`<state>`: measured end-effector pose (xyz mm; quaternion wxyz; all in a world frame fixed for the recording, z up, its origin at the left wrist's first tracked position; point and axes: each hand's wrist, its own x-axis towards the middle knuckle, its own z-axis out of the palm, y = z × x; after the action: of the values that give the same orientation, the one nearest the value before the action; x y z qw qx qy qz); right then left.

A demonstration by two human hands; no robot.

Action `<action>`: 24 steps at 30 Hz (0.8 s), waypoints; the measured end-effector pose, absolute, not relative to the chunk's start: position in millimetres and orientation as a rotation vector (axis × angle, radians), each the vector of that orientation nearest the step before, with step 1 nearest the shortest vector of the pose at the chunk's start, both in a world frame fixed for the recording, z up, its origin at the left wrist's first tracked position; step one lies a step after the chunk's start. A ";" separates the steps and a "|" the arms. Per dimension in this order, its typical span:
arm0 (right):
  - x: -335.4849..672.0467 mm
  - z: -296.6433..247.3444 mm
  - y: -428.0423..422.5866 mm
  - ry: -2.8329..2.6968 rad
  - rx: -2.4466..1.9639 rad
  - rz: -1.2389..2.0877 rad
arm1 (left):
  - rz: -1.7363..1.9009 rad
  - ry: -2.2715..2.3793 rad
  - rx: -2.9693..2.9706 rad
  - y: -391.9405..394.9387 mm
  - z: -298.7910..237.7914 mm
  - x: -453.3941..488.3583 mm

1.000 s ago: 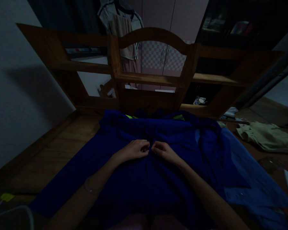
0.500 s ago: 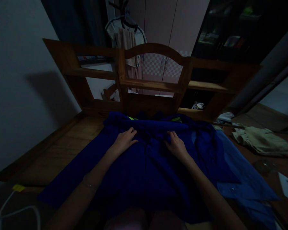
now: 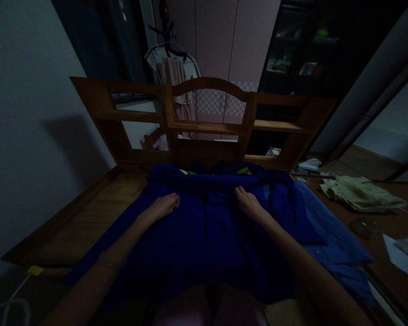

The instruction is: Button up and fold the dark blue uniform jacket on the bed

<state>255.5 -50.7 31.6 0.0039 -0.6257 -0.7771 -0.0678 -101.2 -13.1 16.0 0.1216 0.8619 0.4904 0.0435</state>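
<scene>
"What's biggest around you?"

"The wooden headboard (image 3: 206, 151), straight ahead, with the bare boards (image 3: 88, 203) on my left and a brown bench (image 3: 387, 222) off to my right."

"And the thing you're handling?"

"A dark blue garment (image 3: 204, 235), spread out in front of me between my arms, its far edge near the foot of the headboard. A lighter blue garment (image 3: 333, 231) lies partly under its right side."

"How are your arms?"

"Both reach forward and low over the cloth. My left forearm (image 3: 129, 240) slants up and inward from the lower left; my right forearm (image 3: 292, 249) mirrors it from the lower right, stretched fairly straight."

"Anything on the bench?"

"A folded pale cloth (image 3: 362, 194), with a glass container (image 3: 365, 226) just nearer to me."

"Your hands?"

"Well apart from each other, backs up, fingers curled in. My left hand (image 3: 163, 204) is at the garment's upper left, knuckles pointing inward. My right hand (image 3: 250, 203) is at its upper right, fingertips pointing away from me. Whether either one is pinching fabric, I can't tell; it's too dim."

"Smallest thing?"

"The bracelet (image 3: 110, 261) around my left forearm, near the wrist."
</scene>
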 end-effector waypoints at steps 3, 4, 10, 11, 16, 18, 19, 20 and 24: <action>258.7 40.1 -42.3 -2.342 -2.013 -0.315 | 0.183 1.531 2.604 -8.6 12.1 -98.0; 259.5 42.8 -38.6 -2.318 -2.027 -0.340 | 0.226 1.580 2.625 -5.7 10.5 -97.3; 256.0 49.8 -18.3 -2.254 -2.068 -0.397 | 0.159 1.639 2.668 17.0 6.7 -97.7; 255.2 50.1 -16.5 -2.252 -2.070 -0.396 | 0.128 1.626 2.672 20.2 6.7 -97.6; 254.2 52.9 -14.9 -2.239 -2.056 -0.388 | 0.174 1.760 2.682 32.3 5.9 -89.3; 252.8 53.9 -20.6 -2.221 -2.060 -0.389 | 0.225 1.840 2.672 37.2 6.5 -84.4; 250.8 53.9 -26.4 -2.206 -2.061 -0.386 | 0.247 1.868 2.667 39.7 7.1 -82.5; 247.6 53.5 -34.9 -2.186 -2.039 -0.377 | 0.264 1.882 2.664 42.2 7.8 -81.1; 221.3 46.0 -94.6 -2.167 -1.628 -0.204 | 0.298 1.866 2.663 49.2 11.9 -80.2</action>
<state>221.3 -94.6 46.0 0.2102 -0.5854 -0.7796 -0.0732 -80.2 49.2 11.9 -0.0618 0.8140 0.5703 0.0912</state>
